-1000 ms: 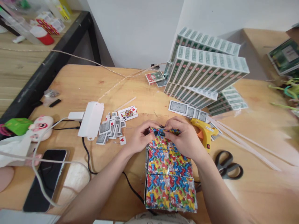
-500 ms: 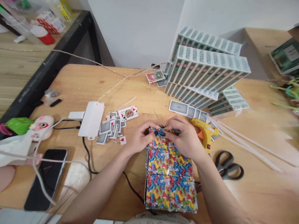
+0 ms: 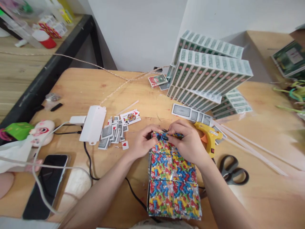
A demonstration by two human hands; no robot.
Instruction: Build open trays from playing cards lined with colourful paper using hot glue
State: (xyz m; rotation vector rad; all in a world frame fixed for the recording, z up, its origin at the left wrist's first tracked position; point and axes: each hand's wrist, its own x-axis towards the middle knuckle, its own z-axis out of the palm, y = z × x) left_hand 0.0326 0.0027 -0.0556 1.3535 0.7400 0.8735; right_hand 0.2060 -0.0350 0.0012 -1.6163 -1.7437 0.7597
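A box-like block covered in colourful patterned cards [image 3: 173, 184] lies in front of me, its long side pointing away. My left hand [image 3: 145, 141] grips its far left corner, thumb on the top face and fingers over the far edge. My right hand [image 3: 184, 138] is closed on the far edge beside it, with the thumb on top close to the left thumb. Both sets of fingertips are partly hidden behind the edge. Just right of my right hand lies a yellow glue gun [image 3: 209, 136]. Black-handled scissors [image 3: 233, 170] rest farther right.
Cut card pieces [image 3: 113, 135] and a white power strip [image 3: 92, 125] lie to the left. Stacked card boxes [image 3: 212, 74] stand at the back right. Glue sticks [image 3: 250, 148] extend right. A phone [image 3: 45, 187] and cables lie at lower left.
The view has shifted very slightly. Both hands keep their places on the far edge of the patterned block, and nothing else has visibly moved.
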